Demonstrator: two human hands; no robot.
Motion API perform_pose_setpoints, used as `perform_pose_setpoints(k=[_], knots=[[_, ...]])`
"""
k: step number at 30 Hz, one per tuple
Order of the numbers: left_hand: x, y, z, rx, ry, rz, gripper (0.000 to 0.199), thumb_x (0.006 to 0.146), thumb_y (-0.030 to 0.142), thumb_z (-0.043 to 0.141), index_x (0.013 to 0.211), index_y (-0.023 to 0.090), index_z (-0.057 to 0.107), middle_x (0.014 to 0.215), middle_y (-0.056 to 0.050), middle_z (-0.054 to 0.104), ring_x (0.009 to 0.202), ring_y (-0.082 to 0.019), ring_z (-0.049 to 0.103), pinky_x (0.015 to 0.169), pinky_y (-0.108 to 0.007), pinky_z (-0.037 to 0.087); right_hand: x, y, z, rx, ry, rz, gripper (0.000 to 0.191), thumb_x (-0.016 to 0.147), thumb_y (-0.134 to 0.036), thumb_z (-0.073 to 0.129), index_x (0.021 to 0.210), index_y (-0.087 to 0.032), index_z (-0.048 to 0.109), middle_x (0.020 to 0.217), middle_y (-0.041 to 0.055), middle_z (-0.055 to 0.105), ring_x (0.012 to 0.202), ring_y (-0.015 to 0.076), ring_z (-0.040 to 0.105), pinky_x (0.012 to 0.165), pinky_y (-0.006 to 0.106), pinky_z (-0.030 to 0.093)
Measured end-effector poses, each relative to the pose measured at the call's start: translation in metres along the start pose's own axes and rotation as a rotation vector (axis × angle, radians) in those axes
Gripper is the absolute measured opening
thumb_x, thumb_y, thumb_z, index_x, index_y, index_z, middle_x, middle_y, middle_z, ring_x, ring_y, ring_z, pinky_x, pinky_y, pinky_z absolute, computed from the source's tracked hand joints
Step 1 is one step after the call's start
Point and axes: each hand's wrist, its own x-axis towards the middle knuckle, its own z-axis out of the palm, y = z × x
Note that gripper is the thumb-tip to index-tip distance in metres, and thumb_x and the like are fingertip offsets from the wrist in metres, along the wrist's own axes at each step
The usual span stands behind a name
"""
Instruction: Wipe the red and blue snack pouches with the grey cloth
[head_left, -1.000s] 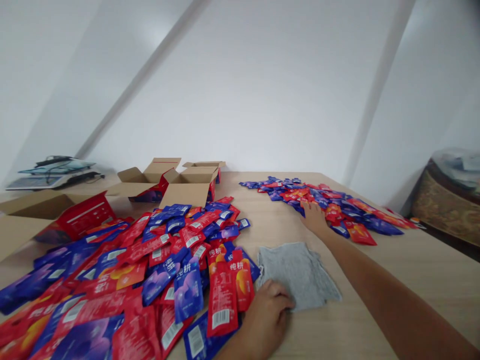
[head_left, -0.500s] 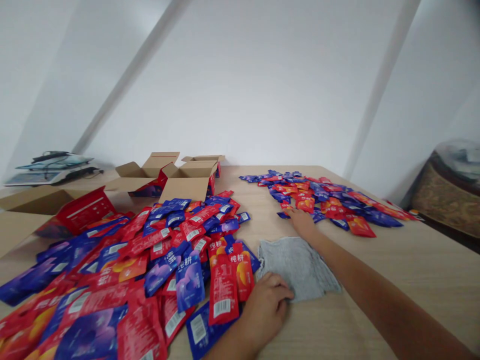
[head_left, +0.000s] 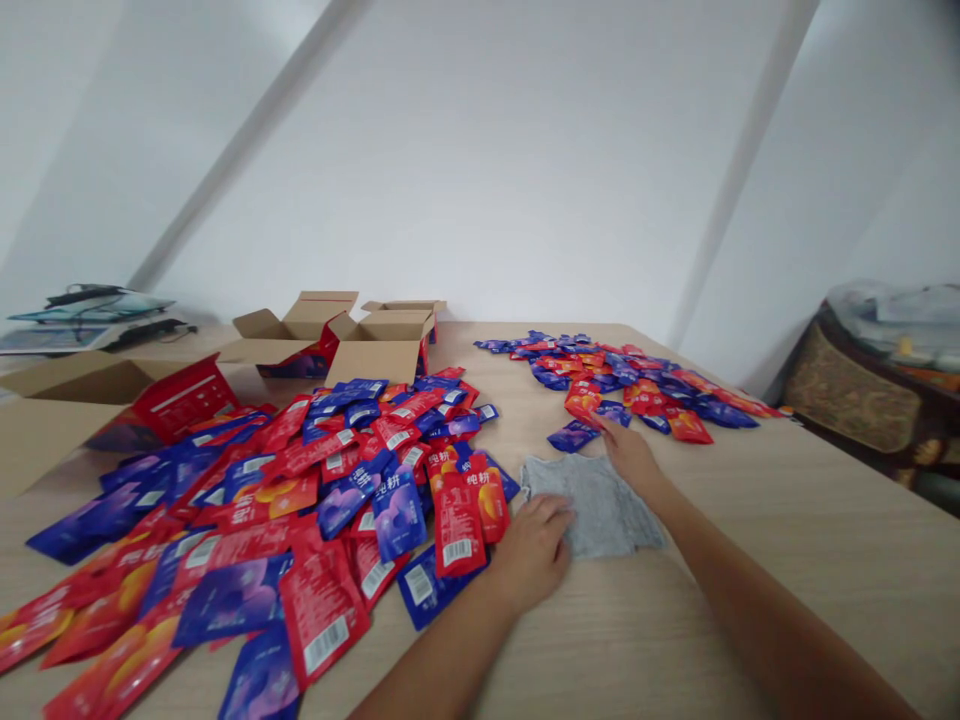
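A small grey cloth (head_left: 611, 515) lies on the table between my arms. My left hand (head_left: 534, 550) rests at its left edge, fingers loosely bent over the fabric and not gripping it. Just beyond the cloth, my right hand (head_left: 628, 452) pinches the near end of a red pouch (head_left: 582, 400) with orange fruit on it. Close by the right fingertips lies a blue pouch (head_left: 572, 436). To the left of my left hand are a red pouch with a white barcode (head_left: 457, 525) and a blue pouch (head_left: 399, 510), part of a large loose pile.
Open cardboard boxes (head_left: 375, 360) stand behind the left pile. A second heap of red and blue pouches (head_left: 645, 385) spreads along the far right. Flat items with cables (head_left: 90, 315) lie at the far left. A brown patterned chair (head_left: 847, 390) stands beyond the table's right edge.
My right hand has drawn the red pouch slightly out from the right heap, towards me. The left hand stays at the cloth. The whole view has shifted a little.
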Motion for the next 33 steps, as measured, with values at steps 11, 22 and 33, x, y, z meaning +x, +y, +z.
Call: perform_pose_setpoints(k=[11,22,33], knots=[[0.002,0.006,0.012,0.288,-0.012,-0.197,0.059,0.087,0.035,0.041,0.138,0.005,0.035,0.144,-0.019,0.036,0.136,-0.030,0.025,0.111,-0.048,0.019,-0.108,-0.056,0.017,-0.082,-0.083,-0.387,0.060,0.078,-0.004,0.036,0.134,-0.022,0.046,0.146,0.0060,0.035,0.134,0.0213,0.031,0.106,0.041,0.035],[0.002,0.008,0.014,0.431,-0.101,-0.225,0.058,0.092,0.042,0.028,0.133,0.003,0.043,0.142,-0.021,0.037,0.136,-0.031,0.025,0.111,-0.054,0.011,-0.097,-0.003,0.005,-0.252,-0.149,-0.311,0.053,0.079,-0.002,0.037,0.128,-0.015,0.054,0.139,0.0134,0.045,0.130,0.0267,0.038,0.104,0.046,0.036],[-0.001,0.007,0.013,0.483,-0.068,-0.185,0.061,0.092,0.044,0.025,0.135,0.003,0.041,0.143,-0.021,0.037,0.135,-0.032,0.026,0.110,-0.053,0.017,-0.103,-0.048,-0.024,0.095,-0.034,-0.729,0.040,0.078,-0.002,0.040,0.097,-0.021,0.070,0.139,0.0048,0.047,0.135,0.0198,0.030,0.108,0.044,0.033]])
